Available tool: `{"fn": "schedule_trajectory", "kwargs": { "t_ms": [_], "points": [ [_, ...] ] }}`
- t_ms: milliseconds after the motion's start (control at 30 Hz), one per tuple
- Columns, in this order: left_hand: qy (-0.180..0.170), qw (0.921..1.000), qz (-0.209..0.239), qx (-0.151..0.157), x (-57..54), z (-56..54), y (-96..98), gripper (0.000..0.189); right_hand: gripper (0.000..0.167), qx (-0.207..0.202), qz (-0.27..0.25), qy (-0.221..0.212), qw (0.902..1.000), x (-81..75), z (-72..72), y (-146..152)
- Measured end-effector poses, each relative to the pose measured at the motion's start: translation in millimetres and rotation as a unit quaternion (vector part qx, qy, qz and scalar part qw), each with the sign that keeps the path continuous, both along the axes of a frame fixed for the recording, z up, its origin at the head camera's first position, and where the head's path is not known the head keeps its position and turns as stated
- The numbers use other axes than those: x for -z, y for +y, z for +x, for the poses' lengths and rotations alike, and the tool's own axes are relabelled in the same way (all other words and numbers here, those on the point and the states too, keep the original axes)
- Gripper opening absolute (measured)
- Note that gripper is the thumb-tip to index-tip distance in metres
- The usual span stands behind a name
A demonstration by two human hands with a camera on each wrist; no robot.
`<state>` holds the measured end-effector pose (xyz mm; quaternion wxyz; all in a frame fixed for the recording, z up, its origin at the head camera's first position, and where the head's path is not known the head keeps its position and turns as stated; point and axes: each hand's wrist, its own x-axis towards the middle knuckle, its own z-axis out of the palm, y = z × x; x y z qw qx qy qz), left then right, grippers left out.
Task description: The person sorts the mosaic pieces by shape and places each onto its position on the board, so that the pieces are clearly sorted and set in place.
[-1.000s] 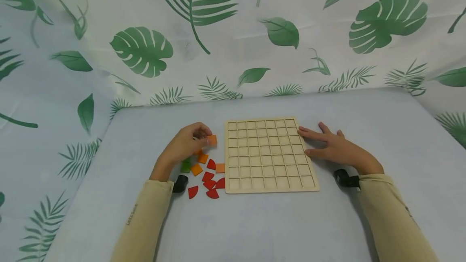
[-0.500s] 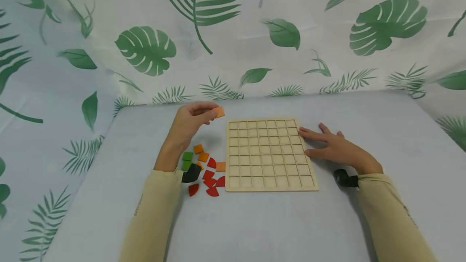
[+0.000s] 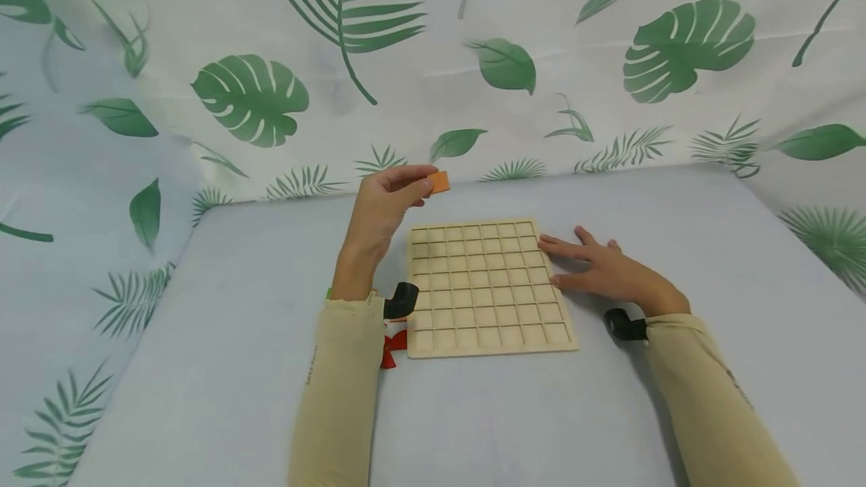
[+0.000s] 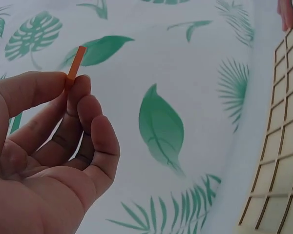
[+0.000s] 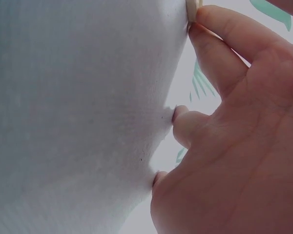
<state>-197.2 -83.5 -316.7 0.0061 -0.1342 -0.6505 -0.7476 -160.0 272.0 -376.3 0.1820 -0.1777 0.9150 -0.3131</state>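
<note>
Raised above the far left corner of the wooden grid board (image 3: 487, 288), my left hand (image 3: 386, 209) pinches a thin orange square tile (image 3: 440, 182) between thumb and fingertips. The left wrist view shows that orange tile (image 4: 76, 63) edge-on, held by the thumb and index finger while the other fingers curl loosely. My right hand (image 3: 605, 265) lies with spread fingers at the board's right edge, its fingertips touching the rim. In the right wrist view, two fingers meet the board's pale edge (image 5: 193, 10) and the others rest on the tabletop.
Red quarter-circle pieces (image 3: 391, 348) lie at the board's left side, partly hidden by my left sleeve (image 3: 341, 389). A sliver of a green piece shows beside the left wrist. A leaf-patterned cloth (image 3: 399, 107) hangs behind the white-covered table (image 3: 223, 337).
My left hand has lifted the orange tile from beside the loose pieces, moving it up and right past the board's far left corner. The right hand stays at the board's edge.
</note>
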Motion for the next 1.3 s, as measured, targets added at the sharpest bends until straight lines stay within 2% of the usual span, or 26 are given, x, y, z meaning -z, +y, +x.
{"fn": "schedule_trajectory", "kwargs": {
  "t_ms": [333,467,900,1300],
  "points": [
    [-0.002,0.9995,-0.018,0.026,5.5,1.8,24.3,0.022,0.079,0.011,0.007,-0.009,0.9999,-0.5,-3.1,-2.9],
    [0.000,0.9988,-0.028,0.040,11.9,2.6,38.0,0.019,0.078,0.012,0.008,-0.009,0.9999,-0.8,-1.5,-3.1],
    [-0.037,0.9945,-0.054,0.082,31.5,5.5,77.4,0.021,0.078,0.018,0.018,-0.010,0.9996,-1.4,1.3,-1.8],
    [-0.070,0.9946,-0.034,0.069,38.4,6.8,94.4,0.016,0.076,0.010,0.016,-0.003,0.9998,-1.0,1.9,-2.6]
  ]
}}
